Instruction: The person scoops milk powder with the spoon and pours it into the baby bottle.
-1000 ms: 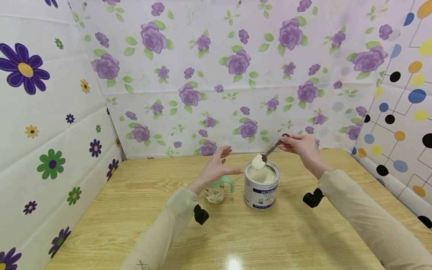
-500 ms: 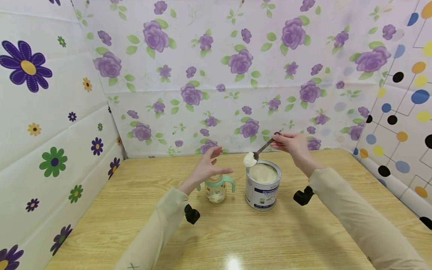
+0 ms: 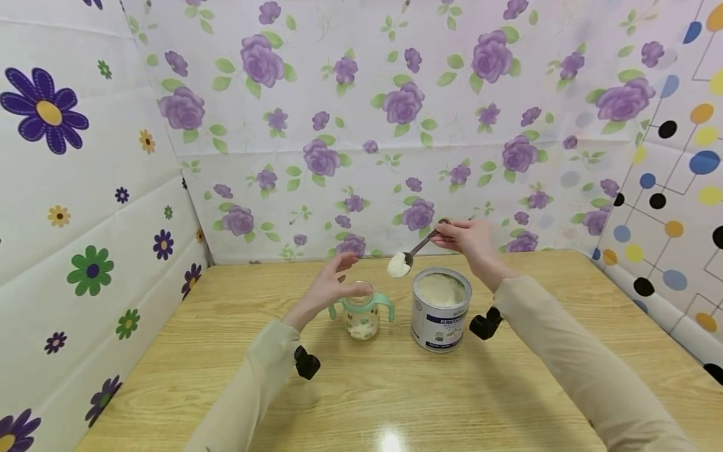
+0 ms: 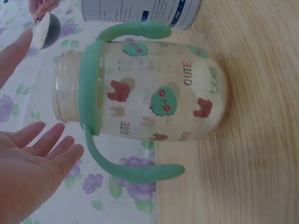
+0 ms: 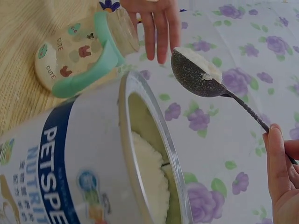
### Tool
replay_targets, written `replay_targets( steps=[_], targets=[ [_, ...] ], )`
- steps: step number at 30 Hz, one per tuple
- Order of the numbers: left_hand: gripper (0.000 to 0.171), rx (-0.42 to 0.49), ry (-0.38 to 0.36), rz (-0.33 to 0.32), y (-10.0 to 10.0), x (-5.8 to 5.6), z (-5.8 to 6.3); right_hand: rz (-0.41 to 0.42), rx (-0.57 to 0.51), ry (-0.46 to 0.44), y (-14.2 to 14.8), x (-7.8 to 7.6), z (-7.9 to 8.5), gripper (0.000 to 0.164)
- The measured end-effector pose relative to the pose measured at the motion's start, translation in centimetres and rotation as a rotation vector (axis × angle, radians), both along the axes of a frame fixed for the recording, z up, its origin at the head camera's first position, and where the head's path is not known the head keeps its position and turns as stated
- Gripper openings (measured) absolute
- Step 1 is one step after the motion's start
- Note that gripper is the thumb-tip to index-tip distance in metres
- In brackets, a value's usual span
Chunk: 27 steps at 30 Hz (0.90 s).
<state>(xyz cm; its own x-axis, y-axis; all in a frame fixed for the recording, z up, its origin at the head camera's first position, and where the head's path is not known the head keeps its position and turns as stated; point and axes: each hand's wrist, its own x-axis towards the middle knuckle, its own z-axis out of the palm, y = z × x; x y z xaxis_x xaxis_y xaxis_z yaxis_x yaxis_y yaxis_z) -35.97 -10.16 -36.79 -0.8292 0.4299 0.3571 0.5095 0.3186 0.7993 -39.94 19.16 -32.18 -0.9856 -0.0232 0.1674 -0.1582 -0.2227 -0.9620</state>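
My right hand (image 3: 471,246) pinches the handle of a dark spoon (image 5: 198,77) heaped with pale powder (image 3: 398,265). The spoon is in the air between the can and the bottle, higher than both rims. An open can of milk powder (image 3: 440,320) stands on the table below my right hand. To its left stands a clear baby bottle (image 4: 154,91) with a green two-handled collar and no cap on its neck; some pale powder shows low inside. My left hand (image 3: 326,290) is held beside the bottle's neck, fingers and thumb spread apart, holding nothing.
A wooden table (image 3: 226,376) carries the can and bottle. Behind it hangs a floral cloth (image 3: 316,94), with patterned sheets on the left and right sides. A small black camera (image 3: 307,363) sits at my left wrist, and another black camera (image 3: 486,323) at my right.
My right hand has carried the loaded spoon leftward, from over the can toward the bottle. My left hand has drawn back to the left, uncovering more of the bottle.
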Motion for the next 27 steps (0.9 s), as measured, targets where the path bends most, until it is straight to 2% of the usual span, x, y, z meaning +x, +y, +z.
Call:
replay_targets(
  steps=[2,4,5,6,9,11,14,18,24,27],
  targets=[
    [0.066,0.004,-0.008,-0.009,-0.2,1.1,0.8,0.032,-0.020,0.001,0.6,-2.6,-1.9,0.027],
    [0.066,0.008,-0.021,-0.013,-0.4,2.1,1.5,0.042,-0.026,-0.010,0.6,-3.9,-2.7,0.029],
    [0.064,0.011,-0.034,-0.007,-0.4,2.7,1.8,0.020,-0.010,-0.009,0.6,-4.7,-3.3,0.034],
    [0.064,0.010,-0.043,-0.009,-0.5,2.8,1.8,0.009,0.002,-0.013,-0.5,-2.5,-1.8,0.035],
    [0.063,0.015,-0.060,-0.022,-0.9,2.7,1.4,-0.026,0.036,-0.018,-1.8,-1.3,-1.1,0.038],
    [0.063,0.022,-0.067,-0.040,-1.1,2.5,0.9,-0.026,0.050,-0.001,-2.2,-1.4,-1.4,0.036],
    [0.065,0.029,-0.084,-0.080,-1.3,2.1,0.2,-0.042,0.064,0.019,-2.6,-2.4,-2.4,0.038],
    [0.064,0.022,-0.104,-0.102,-1.5,2.1,-0.2,-0.069,0.053,0.055,-3.4,-2.7,-2.8,0.039],
    [0.060,0.001,-0.127,-0.102,-1.4,3.4,0.4,-0.100,0.013,0.047,-5.0,-1.4,-1.9,0.038],
    [0.060,-0.001,-0.148,-0.123,-1.3,3.9,0.6,-0.103,0.014,0.036,-5.5,-1.5,-2.1,0.037]
  ],
)
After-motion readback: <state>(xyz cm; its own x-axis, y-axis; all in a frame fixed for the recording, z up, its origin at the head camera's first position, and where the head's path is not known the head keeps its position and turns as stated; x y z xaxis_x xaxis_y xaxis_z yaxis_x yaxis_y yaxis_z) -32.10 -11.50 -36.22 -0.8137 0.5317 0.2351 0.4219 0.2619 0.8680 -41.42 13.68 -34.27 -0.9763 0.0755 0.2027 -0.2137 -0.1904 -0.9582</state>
